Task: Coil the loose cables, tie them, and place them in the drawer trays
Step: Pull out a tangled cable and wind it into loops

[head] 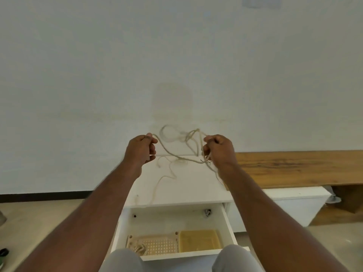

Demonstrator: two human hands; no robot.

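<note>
Gripping a beige cable (172,154) above the white cabinet top (192,185), the left hand (140,149) and right hand (218,149) each curl their fingers around one end, with tangled loops between them. Below, the open drawer (228,222) holds a perforated tray (163,245) containing a coiled cable (140,248), beside a yellow tray (198,241).

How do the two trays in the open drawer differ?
The left tray is pale beige with a perforated grid floor; the right tray is translucent yellow with a solid floor. The left tray holds a coiled cable; the right one looks empty. Both sit side by side.
</note>
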